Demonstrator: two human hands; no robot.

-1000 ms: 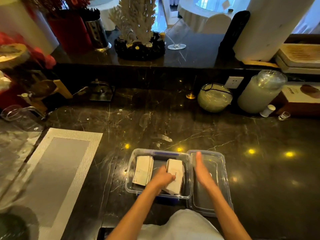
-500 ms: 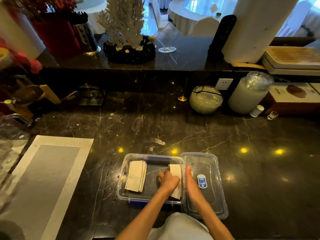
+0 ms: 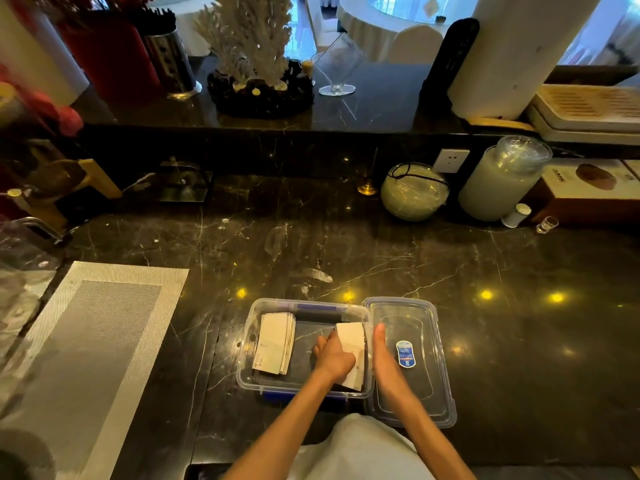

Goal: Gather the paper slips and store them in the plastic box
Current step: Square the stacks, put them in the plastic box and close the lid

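A clear plastic box (image 3: 246,344) with blue clips stands on the dark marble counter near the front edge. One stack of white paper slips (image 3: 274,342) lies in its left half. A second stack of slips (image 3: 352,344) stands against the box's right wall, and my left hand (image 3: 331,358) is inside the box, curled around it. My right hand (image 3: 382,358) is flat with fingers together, pressed along the outside of that right wall, over the edge of the clear lid (image 3: 420,327). The lid lies open side up beside the box and bears a blue label (image 3: 405,354).
A woven grey placemat (image 3: 86,341) lies to the left. Along the back wall stand a round glass bowl (image 3: 414,192), a tall stack of plastic cups (image 3: 498,181), a small shot glass (image 3: 547,224) and a brown carton (image 3: 588,188). A raised ledge holds a coral ornament (image 3: 254,46).
My right hand has come back from the middle of the lid to the box's right wall, uncovering the blue label. My left hand has stayed on the right stack, now more upright.
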